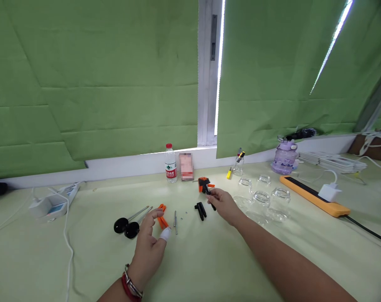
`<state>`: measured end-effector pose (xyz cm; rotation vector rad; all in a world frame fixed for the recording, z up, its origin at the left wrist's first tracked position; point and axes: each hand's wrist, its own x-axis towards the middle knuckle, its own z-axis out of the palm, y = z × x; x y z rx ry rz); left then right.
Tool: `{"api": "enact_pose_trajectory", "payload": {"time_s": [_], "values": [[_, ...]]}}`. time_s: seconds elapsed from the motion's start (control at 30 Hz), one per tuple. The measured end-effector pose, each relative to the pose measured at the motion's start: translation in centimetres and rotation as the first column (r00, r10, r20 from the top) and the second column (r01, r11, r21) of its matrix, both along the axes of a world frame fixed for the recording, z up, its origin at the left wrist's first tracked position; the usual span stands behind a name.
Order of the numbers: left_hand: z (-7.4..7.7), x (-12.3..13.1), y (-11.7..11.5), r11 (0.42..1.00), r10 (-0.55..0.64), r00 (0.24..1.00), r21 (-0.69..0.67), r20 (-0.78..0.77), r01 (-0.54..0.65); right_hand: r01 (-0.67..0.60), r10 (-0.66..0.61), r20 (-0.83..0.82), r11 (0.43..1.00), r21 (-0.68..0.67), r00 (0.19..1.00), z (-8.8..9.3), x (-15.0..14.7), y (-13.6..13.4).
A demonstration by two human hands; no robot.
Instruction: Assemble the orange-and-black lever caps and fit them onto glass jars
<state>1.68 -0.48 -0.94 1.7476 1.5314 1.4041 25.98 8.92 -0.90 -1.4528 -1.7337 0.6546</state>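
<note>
My right hand [224,204] reaches forward over the table and pinches the black handle of a small black and orange tool [205,186], holding it just above the tabletop. Loose black pieces [200,210] lie just left of that hand. My left hand [151,245] hovers lower down with its fingers loosely spread and a white cover on the thumb tip; it holds nothing. Orange parts [161,215] and thin metal pins [175,221] lie right beside its fingertips. Two black-knobbed metal rods [129,225] rest to its left.
Several clear glass jars [262,197] stand right of my right hand. A water bottle [170,164] and a small box [186,166] stand at the back. An orange power strip [314,195], a purple jug [284,157] and a white power strip [53,204] also sit on the table.
</note>
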Motion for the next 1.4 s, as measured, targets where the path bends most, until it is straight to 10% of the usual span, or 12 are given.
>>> {"api": "enact_pose_trajectory", "payload": {"time_s": [0.2, 0.5, 1.4], "values": [[0.0, -0.1, 0.2, 0.999, -0.004, 0.999, -0.043, 0.038, 0.005, 0.253, -0.266, 0.327, 0.964, 0.083, 0.907, -1.2, 2.5, 2.3], [-0.5, -0.4, 0.7, 0.995, 0.023, 0.997, -0.103, 0.071, -0.016, 0.335, -0.303, 0.571, 0.941, 0.053, 0.763, -2.6, 2.9, 3.4], [-1.2, -1.1, 1.5, 0.978, 0.075, 0.982, -0.206, 0.175, -0.038, 0.338, -0.251, 0.627, 0.941, -0.021, 0.737, -3.6, 3.0, 3.5]]}}
